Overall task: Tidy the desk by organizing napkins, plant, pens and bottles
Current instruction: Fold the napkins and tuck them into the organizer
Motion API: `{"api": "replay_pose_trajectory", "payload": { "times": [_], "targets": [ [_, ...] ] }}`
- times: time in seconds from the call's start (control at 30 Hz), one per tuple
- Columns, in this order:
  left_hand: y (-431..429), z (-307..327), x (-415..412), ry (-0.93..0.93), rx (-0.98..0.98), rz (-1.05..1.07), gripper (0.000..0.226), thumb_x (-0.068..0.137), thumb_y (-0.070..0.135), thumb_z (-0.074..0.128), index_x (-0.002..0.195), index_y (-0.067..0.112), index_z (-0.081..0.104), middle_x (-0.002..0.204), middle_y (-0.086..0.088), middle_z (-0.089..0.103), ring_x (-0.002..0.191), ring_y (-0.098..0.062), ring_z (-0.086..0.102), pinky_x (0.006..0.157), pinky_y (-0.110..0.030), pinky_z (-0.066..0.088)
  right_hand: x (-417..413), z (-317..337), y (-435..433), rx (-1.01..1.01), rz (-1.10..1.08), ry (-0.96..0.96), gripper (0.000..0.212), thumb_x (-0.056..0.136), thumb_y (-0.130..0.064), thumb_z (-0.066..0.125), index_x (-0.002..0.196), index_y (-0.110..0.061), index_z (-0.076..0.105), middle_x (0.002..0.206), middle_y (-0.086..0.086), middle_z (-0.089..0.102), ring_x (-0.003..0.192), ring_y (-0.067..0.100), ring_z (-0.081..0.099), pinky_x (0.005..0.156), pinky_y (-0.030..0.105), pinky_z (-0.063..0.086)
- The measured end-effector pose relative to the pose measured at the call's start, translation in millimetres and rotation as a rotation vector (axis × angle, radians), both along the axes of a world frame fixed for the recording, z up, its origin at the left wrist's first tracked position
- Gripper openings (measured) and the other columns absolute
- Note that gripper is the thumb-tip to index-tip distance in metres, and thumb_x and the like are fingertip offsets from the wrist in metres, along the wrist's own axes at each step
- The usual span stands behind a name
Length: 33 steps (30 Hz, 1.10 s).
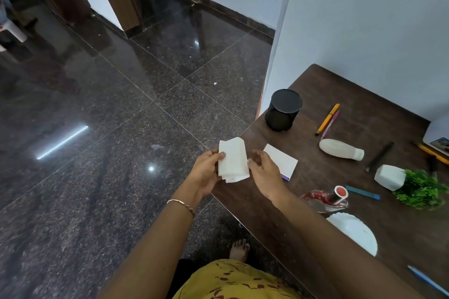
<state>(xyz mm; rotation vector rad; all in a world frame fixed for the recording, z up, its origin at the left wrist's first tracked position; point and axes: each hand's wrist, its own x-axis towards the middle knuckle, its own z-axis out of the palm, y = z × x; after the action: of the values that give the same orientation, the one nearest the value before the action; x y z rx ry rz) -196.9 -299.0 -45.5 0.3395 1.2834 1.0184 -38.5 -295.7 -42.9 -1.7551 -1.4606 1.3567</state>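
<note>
I hold a folded stack of white napkins (233, 160) over the desk's left edge. My left hand (206, 172) grips its left side and my right hand (263, 172) pinches its right edge. On the brown desk (364, 94) a white bottle (341, 149) lies on its side. A small green plant in a white pot (413, 183) lies tipped over. A yellow pen (327, 119) and a pink pen (330, 125) lie side by side, with a black pen (379, 156) and a blue pen (362, 192) further right.
An upside-down black cylindrical holder (283, 110) stands at the desk's far left corner. A white box (281, 161) lies behind my right hand. A red-capped bottle (337, 194) rests on a crumpled wrapper, beside a white plate (354, 233). Another blue pen (427, 280) lies near the front.
</note>
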Motion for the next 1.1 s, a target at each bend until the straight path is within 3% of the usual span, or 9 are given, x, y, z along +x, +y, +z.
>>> {"api": "replay_pose_trajectory", "payload": {
  "times": [0.07,0.13,0.27,0.47,0.6,0.7,0.87,1.0,1.1],
  "targets": [
    [2,5,2,-0.092,0.009,0.003,0.01,0.095,0.006,0.05,0.089,0.011,0.056,0.092,-0.011,0.066,0.085,-0.024,0.063,0.07,-0.038,0.054,-3,6,3,-0.216,-0.156,0.309,0.026,0.1,-0.031,0.045,0.118,-0.015,0.055,0.117,0.003,0.064,0.104,0.017,0.061,0.087,0.031,0.051],
    [6,9,6,-0.146,0.006,-0.018,0.008,0.094,0.007,0.051,0.088,0.011,0.057,0.093,-0.012,0.066,0.089,-0.027,0.064,0.078,-0.044,0.054,-4,13,5,-0.36,-0.24,0.519,0.033,0.101,-0.037,0.04,0.114,-0.014,0.059,0.111,0.005,0.067,0.101,0.018,0.064,0.08,0.03,0.052],
    [15,24,18,-0.192,0.015,-0.083,0.004,0.093,0.01,0.053,0.093,0.01,0.057,0.087,-0.009,0.07,0.087,-0.027,0.067,0.078,-0.044,0.053,1,30,9,-0.365,-0.363,0.731,0.037,0.099,-0.04,0.045,0.118,-0.013,0.062,0.116,0.012,0.067,0.11,0.025,0.063,0.093,0.044,0.052],
    [40,58,46,-0.109,0.11,-0.211,0.007,0.095,0.015,0.054,0.098,0.01,0.055,0.095,-0.012,0.068,0.087,-0.025,0.066,0.067,-0.038,0.057,18,64,17,-0.162,-0.446,0.667,0.028,0.091,-0.027,0.062,0.113,-0.009,0.064,0.109,0.012,0.07,0.106,0.028,0.065,0.093,0.045,0.052],
    [59,82,69,0.021,0.212,-0.309,0.014,0.09,0.02,0.062,0.102,0.012,0.058,0.102,-0.009,0.069,0.092,-0.024,0.066,0.07,-0.037,0.057,44,89,19,-0.022,-0.518,0.593,0.013,0.091,-0.022,0.062,0.103,-0.016,0.062,0.095,-0.001,0.07,0.089,0.016,0.068,0.072,0.029,0.058],
    [69,96,96,0.064,0.275,-0.331,0.014,0.088,0.015,0.066,0.1,0.011,0.06,0.096,-0.007,0.071,0.083,-0.018,0.069,0.065,-0.033,0.057,71,104,18,0.086,-0.578,0.586,0.016,0.092,-0.019,0.061,0.107,-0.014,0.062,0.095,-0.001,0.071,0.08,0.01,0.069,0.061,0.022,0.056],
    [84,106,158,0.094,0.33,-0.308,0.027,0.083,0.011,0.072,0.105,0.01,0.057,0.099,-0.01,0.068,0.079,-0.019,0.066,0.061,-0.029,0.055,129,124,9,0.199,-0.705,0.519,0.017,0.092,-0.023,0.061,0.106,-0.014,0.064,0.103,0.003,0.071,0.091,0.015,0.068,0.073,0.027,0.058],
    [83,111,218,0.118,0.365,-0.415,0.028,0.081,0.016,0.074,0.104,0.011,0.058,0.106,-0.012,0.066,0.094,-0.024,0.065,0.065,-0.028,0.052,184,135,-3,0.252,-0.794,0.469,0.011,0.097,-0.019,0.053,0.1,-0.013,0.062,0.098,0.005,0.07,0.083,0.014,0.067,0.057,0.02,0.054],
    [74,115,264,0.175,0.428,-0.531,0.012,0.083,0.013,0.071,0.092,0.009,0.063,0.095,-0.011,0.067,0.085,-0.021,0.063,0.065,-0.028,0.051,226,137,-12,0.293,-0.865,0.434,0.016,0.098,-0.017,0.051,0.11,-0.011,0.059,0.1,0.002,0.069,0.089,0.014,0.066,0.072,0.026,0.056]
  ]
}}
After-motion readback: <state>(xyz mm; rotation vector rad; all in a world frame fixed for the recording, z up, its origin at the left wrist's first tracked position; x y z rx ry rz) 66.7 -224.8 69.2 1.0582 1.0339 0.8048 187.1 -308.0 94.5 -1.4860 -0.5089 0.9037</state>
